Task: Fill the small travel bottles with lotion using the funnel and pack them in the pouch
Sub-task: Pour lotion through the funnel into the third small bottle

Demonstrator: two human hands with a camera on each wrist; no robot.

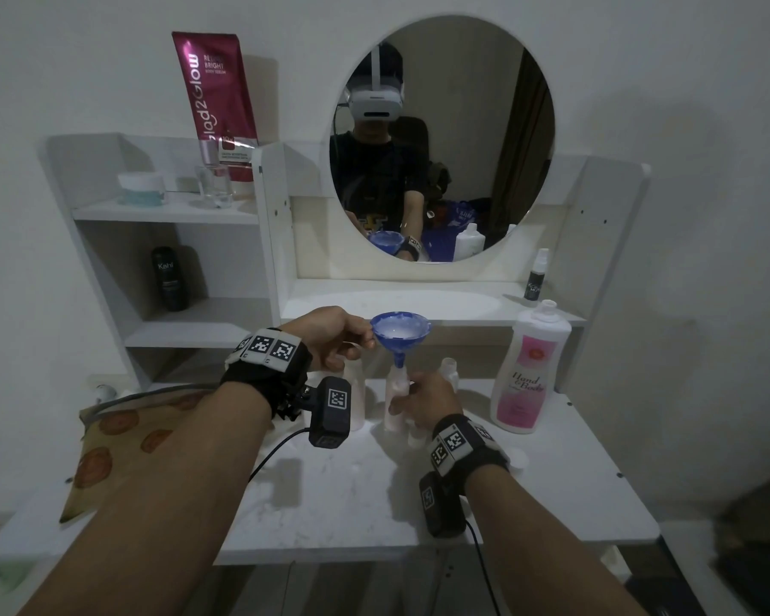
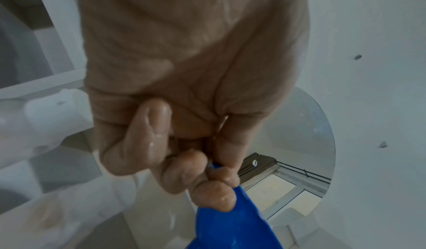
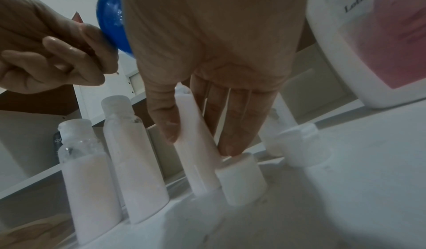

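Observation:
My left hand (image 1: 365,340) pinches the rim tab of the blue funnel (image 1: 401,331), whose bowl is smeared with white lotion. The funnel's spout points down at the neck of a small travel bottle (image 1: 394,422) full of lotion, which stands on the white table (image 1: 374,495). My right hand (image 1: 407,395) holds that bottle (image 3: 198,163) between thumb and fingers. Two more filled, uncapped bottles (image 3: 136,161) stand to its left. In the left wrist view, wet fingertips (image 2: 216,198) grip the funnel (image 2: 230,225). The patterned pouch (image 1: 121,442) lies at the left.
A large pink-labelled Hand & Body lotion bottle (image 1: 530,371) stands open at the right. A white cap (image 3: 239,178) and another small bottle (image 3: 299,143) stand close to my right hand. Shelves with toiletries and a round mirror (image 1: 441,140) rise behind.

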